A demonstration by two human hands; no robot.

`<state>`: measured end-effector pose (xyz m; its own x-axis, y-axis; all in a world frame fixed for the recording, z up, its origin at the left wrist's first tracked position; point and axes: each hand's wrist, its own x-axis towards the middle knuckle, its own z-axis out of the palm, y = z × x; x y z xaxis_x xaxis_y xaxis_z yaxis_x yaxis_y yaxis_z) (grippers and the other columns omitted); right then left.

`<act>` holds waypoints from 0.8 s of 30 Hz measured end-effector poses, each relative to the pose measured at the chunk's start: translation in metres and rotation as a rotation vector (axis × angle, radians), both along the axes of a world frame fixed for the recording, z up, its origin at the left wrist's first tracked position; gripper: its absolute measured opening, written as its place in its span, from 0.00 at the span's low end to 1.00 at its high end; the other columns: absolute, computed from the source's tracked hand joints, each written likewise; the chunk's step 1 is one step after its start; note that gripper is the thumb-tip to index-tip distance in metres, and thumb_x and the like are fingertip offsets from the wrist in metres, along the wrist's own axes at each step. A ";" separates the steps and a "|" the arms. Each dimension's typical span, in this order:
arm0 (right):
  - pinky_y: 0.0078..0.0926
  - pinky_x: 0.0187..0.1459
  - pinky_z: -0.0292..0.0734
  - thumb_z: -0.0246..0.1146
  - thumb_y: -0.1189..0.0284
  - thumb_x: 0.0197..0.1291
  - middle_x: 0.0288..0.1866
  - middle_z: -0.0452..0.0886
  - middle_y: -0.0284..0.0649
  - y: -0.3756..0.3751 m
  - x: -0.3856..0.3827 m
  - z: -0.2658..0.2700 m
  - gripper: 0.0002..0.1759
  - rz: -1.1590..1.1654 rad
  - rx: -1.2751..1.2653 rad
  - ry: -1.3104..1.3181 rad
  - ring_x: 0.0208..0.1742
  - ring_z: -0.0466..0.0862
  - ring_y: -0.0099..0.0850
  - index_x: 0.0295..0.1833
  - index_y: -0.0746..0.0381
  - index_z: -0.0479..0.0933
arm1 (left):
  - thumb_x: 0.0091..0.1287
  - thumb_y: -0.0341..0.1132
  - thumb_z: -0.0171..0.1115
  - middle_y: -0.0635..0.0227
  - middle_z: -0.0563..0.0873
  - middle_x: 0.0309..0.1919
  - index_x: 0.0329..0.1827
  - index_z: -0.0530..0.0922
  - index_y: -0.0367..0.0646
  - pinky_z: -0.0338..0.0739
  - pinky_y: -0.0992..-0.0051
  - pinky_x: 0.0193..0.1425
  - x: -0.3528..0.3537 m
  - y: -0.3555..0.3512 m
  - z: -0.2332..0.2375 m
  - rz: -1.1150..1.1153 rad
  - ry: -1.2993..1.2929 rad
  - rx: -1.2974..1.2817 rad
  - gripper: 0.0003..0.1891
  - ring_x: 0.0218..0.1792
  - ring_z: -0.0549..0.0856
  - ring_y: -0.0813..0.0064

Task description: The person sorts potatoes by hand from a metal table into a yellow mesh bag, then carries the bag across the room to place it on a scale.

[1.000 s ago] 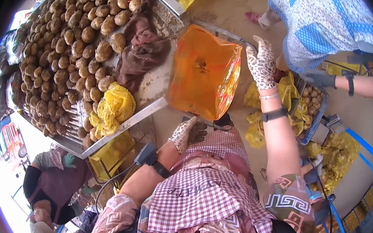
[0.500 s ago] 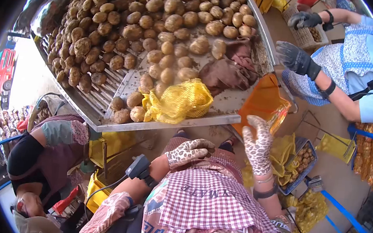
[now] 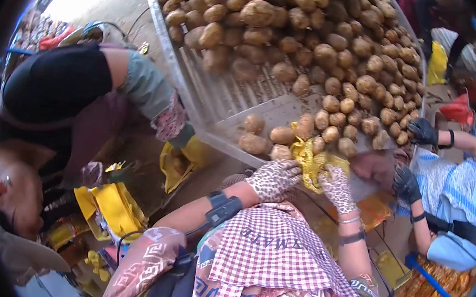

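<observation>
Both my hands wear leopard-print gloves and are at the near edge of the metal sorting table [image 3: 229, 147]. Between them bunches a yellow mesh bag [image 3: 308, 165], partly against the potatoes [image 3: 332, 120]. My left hand [image 3: 275, 179] is at the bag's left side, fingers closed at its edge beside a few potatoes at the table corner. On the other side, my right hand [image 3: 337, 188] has its fingers closed on the mesh. Some of the bag is hidden behind my fingers. A mauve cloth [image 3: 377, 165] lies right of the bag.
A large potato heap [image 3: 296, 16] covers the far part of the table. To the right, a co-worker's dark gloved hands [image 3: 407, 185] are at the table edge. Another person [image 3: 54, 96] bends down at the left, near yellow bags [image 3: 115, 208]. An orange sheet [image 3: 374, 212] hangs at right.
My view has turned left. My left hand has gone from my apron to the yellow mesh bag. The right, raised and open before, has come to the bag too. The bag is now more bunched.
</observation>
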<state>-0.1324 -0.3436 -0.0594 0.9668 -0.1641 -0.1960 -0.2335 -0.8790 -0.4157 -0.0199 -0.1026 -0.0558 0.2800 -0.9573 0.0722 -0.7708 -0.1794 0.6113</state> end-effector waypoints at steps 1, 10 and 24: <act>0.41 0.62 0.70 0.62 0.60 0.62 0.53 0.81 0.52 -0.008 0.012 0.013 0.22 -0.001 0.085 0.085 0.57 0.78 0.48 0.55 0.65 0.78 | 0.56 0.40 0.65 0.53 0.77 0.61 0.59 0.76 0.39 0.68 0.60 0.69 -0.001 -0.004 0.002 -0.010 -0.008 0.015 0.27 0.65 0.73 0.55; 0.34 0.53 0.76 0.61 0.70 0.65 0.49 0.83 0.50 0.061 0.147 0.161 0.15 0.144 0.062 -0.124 0.51 0.83 0.42 0.54 0.66 0.78 | 0.67 0.37 0.60 0.56 0.85 0.45 0.46 0.82 0.37 0.76 0.68 0.57 -0.031 0.124 0.059 1.007 0.990 -0.264 0.12 0.49 0.84 0.62; 0.37 0.51 0.78 0.62 0.67 0.62 0.47 0.83 0.49 0.222 0.068 0.106 0.16 0.549 0.507 0.248 0.49 0.83 0.45 0.51 0.65 0.79 | 0.71 0.46 0.56 0.50 0.81 0.56 0.63 0.73 0.35 0.72 0.64 0.64 -0.025 0.320 0.007 1.275 0.498 0.868 0.26 0.60 0.79 0.55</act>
<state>-0.0647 -0.1219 0.0468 0.8020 0.4911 -0.3400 0.0404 -0.6124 -0.7895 -0.0453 0.2174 -0.0483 0.7112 0.2012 -0.6736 0.3747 -0.9192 0.1210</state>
